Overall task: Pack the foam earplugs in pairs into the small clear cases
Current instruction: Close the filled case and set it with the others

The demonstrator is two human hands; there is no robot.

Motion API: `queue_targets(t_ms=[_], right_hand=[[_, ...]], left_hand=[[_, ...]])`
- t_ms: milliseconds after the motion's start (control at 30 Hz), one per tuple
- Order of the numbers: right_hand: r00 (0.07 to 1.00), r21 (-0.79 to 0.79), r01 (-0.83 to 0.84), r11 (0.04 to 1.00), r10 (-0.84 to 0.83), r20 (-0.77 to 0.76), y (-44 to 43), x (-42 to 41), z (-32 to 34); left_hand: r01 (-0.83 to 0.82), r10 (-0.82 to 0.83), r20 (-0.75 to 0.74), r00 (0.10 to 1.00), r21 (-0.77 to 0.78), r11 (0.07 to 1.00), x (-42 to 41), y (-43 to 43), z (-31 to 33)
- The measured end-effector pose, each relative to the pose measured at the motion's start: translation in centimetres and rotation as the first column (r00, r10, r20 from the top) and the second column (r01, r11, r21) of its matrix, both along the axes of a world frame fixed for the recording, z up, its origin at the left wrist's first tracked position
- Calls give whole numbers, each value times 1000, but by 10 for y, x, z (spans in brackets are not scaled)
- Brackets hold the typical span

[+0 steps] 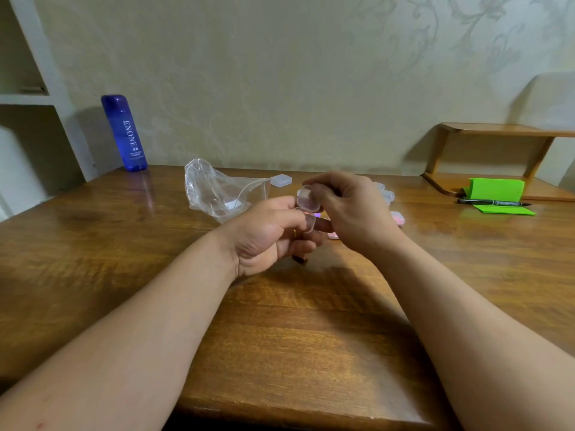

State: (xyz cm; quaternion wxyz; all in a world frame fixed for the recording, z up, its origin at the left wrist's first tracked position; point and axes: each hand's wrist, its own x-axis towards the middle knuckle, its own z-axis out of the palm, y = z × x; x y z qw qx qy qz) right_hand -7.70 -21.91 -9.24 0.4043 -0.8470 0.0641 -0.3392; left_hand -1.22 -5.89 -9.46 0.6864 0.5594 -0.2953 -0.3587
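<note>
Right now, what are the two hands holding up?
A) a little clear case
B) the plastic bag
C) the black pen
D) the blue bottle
A: the left hand and the right hand both pinch one small clear case between them, above the table.

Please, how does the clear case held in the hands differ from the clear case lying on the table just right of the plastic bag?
The held case is above the table, gripped by the left hand and the right hand; the case by the bag lies flat and untouched. The held case looks open, with its lid swung up; the case by the bag looks closed. Both are small, clear and roughly square.
</note>
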Motion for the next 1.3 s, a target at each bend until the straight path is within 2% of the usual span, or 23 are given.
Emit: queue_targets(t_ms=[133,200,267,367,467,567,700,867,1000,1133,1300], right_hand=[[997,18,-70,997,70,17,3,0,-1],[995,62,-100,993,98,31,5,-1,-1],[997,62,-71,996,70,23,3,-1,-1],[998,-127,-20,992,12,-62,-2,-1,-4],[972,-350,-77,934,-8,-237,0,-1,-8],[922,-424,-173,889,-6,-388,5,0,-8],[900,-482,-212,850,-22,-435,6,2,-10],[912,-442,-164,882,-36,-409,8,7,-13],[970,-331,-4,944,-76,-230,3,5,-9],[997,-222,56,973,-68,-44,8,2,-4],[1000,-278,11,960,-5,24,22,3,-4]], left_hand=[[43,-41,-58,997,34,998,8,3,2],[-48,53,-72,996,58,997,12,1,1],[-206,211,-117,970,55,977,15,1,2],[-410,398,-215,892,-11,912,28,5,4],[-481,466,-246,850,1,877,34,7,4],[-494,483,-263,835,28,869,32,6,3],[-485,469,-293,833,18,874,31,5,3],[-487,468,-301,831,16,873,29,3,2],[-481,467,-281,839,21,877,30,1,0],[-412,404,-246,881,20,911,26,0,3],[-299,294,-182,938,-2,954,24,-3,-2]])
